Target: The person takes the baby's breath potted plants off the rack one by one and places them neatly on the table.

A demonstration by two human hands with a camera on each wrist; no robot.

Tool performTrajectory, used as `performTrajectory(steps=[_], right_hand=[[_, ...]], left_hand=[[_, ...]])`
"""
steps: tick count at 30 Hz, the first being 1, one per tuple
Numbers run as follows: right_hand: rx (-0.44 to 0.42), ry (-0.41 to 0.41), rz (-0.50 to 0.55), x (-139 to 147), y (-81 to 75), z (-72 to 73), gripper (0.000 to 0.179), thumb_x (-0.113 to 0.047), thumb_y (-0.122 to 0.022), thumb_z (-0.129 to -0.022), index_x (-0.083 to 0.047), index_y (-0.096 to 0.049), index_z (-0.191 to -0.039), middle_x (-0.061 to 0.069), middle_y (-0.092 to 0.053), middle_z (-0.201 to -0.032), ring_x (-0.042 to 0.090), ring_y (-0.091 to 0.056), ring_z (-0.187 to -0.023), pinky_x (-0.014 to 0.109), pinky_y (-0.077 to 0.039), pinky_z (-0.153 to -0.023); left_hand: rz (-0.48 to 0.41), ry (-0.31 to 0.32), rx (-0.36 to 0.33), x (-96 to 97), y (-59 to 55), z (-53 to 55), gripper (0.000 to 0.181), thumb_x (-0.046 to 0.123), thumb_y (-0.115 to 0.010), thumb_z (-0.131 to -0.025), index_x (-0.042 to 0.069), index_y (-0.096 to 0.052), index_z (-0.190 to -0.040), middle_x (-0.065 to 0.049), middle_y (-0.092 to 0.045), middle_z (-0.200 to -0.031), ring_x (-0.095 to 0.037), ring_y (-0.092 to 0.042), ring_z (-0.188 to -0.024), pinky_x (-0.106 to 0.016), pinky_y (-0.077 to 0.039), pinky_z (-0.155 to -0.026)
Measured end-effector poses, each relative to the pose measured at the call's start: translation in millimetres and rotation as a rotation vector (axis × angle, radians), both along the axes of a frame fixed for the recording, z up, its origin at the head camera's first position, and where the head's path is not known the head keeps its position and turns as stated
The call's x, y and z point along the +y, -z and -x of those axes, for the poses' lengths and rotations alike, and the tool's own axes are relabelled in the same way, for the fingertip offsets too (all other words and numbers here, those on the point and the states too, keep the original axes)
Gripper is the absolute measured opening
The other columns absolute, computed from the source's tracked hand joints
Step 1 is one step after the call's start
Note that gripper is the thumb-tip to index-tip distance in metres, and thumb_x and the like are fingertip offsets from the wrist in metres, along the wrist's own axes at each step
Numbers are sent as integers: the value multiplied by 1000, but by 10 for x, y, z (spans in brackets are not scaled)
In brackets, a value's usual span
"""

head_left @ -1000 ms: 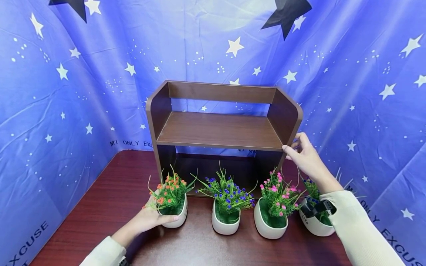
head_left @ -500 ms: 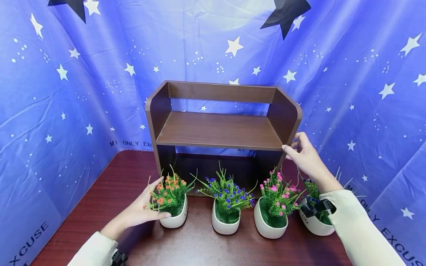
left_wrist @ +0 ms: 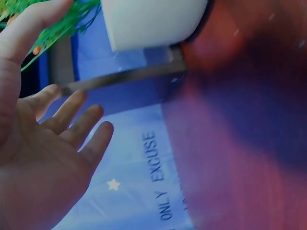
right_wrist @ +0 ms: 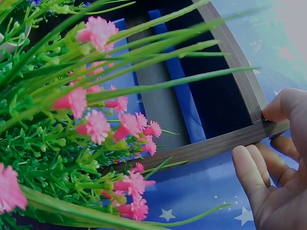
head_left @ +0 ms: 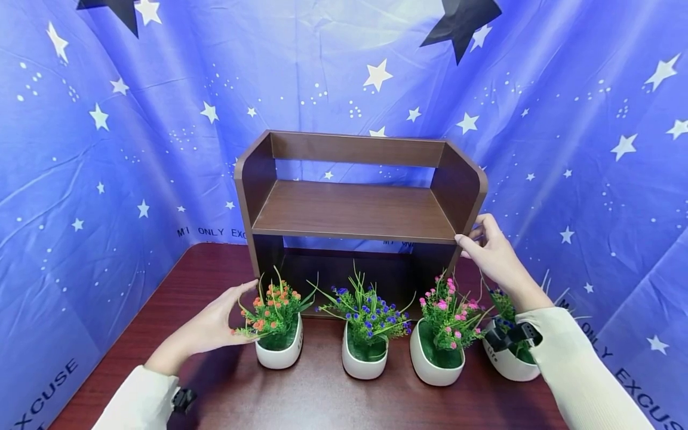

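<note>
A dark brown two-tier shelf point(head_left: 355, 212) stands on the table, with nothing on its upper board. My right hand point(head_left: 497, 260) grips its right side panel at the level of that board, thumb on the front edge and fingers on the outer face; the right wrist view shows this hand point(right_wrist: 283, 163) too. My left hand point(head_left: 212, 322), fingers spread, is at the left of a white pot of orange flowers point(head_left: 279, 352), holding nothing. The left wrist view shows its open palm point(left_wrist: 43, 167) below the white pot point(left_wrist: 153, 24).
To the right of the orange flowers stand a pot of blue flowers point(head_left: 365, 361), a pot of pink flowers point(head_left: 438, 367) and another blue-flowered pot point(head_left: 518, 364), partly behind my right wrist. A starry blue curtain point(head_left: 322, 71) encloses the reddish-brown table point(head_left: 134, 352).
My left hand has let go of the orange-flowered pot and drawn back to the left. The pot stays in place. My right hand has stayed on the shelf.
</note>
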State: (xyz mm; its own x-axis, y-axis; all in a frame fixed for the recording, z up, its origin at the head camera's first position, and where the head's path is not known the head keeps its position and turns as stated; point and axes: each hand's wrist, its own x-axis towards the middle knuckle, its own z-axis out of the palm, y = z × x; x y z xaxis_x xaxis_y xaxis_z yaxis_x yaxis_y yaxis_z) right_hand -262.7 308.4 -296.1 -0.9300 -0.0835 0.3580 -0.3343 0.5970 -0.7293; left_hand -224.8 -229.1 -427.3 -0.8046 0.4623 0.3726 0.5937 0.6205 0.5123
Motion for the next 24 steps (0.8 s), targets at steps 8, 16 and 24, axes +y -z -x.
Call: performTrajectory(steps=[8, 16, 24], right_hand=[[7, -9, -14, 2, -22, -2, 37, -23, -56, -103, -2, -38, -127, 13, -47, -103, 19, -61, -82, 20, -55, -73], [-23, 10, -85, 6, -88, -59, 44, -31, -56, -103, -2, -37, -129, 15, -49, -106, 19, -66, -84, 24, -54, -70], [-20, -11, -130, 76, -112, -73, 48, -31, -57, -103, 0, -37, -134, 17, -54, -110, 13, -63, -83, 24, -51, -73]], left_hand=[[80, -35, 78, -78, -201, 75, 74, 22, -83, -80, -2, -49, -141, -18, -55, -136, -35, -51, -126, -56, -42, -100], [137, -33, 106, -89, -403, 112, 61, 27, -81, -84, -2, -57, -133, -17, -59, -129, -35, -54, -121, -56, -43, -100], [171, -37, 113, -137, -502, 122, 52, 26, -78, -87, 2, -62, -130, -13, -62, -126, -34, -56, -120, -55, -43, -100]])
